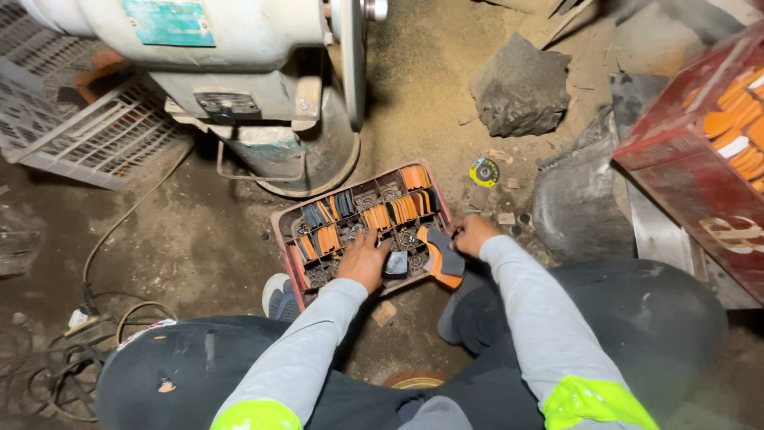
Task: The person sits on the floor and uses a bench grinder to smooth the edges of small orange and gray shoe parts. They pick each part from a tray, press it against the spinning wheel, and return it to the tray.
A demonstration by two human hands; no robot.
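A person sits low on a dirty workshop floor, seen from above, both arms in grey sleeves with bright yellow-green cuffs reaching forward over a red plastic crate [280, 231] that lies between the knees. The crate is split into small compartments, and many of them hold upright stacks of flat orange and dark grey pieces [398, 209]. The left hand [364, 259] rests palm down on the near side of the crate, fingers bent and closed over a small dark grey piece [396, 263] that shows just beside the fingertips. The right hand [471, 234] is at the crate's right edge, fingers curled down onto the end of a curved orange and grey piece [440, 259] that lies across the crate's near right corner; how firmly it grips cannot be told. Beyond the crate stands the round base of a pale bench grinder [239, 48], its wheel at the upper middle. A small yellow and dark disc [484, 172] lies on the floor just past the crate's far right corner, and a grey rock [521, 86] sits farther back. A second red crate [700, 159] with orange pieces stands at the right edge, and a white lattice crate [87, 135] lies at the left. Cables [119, 231] trail over the floor at the lower left.
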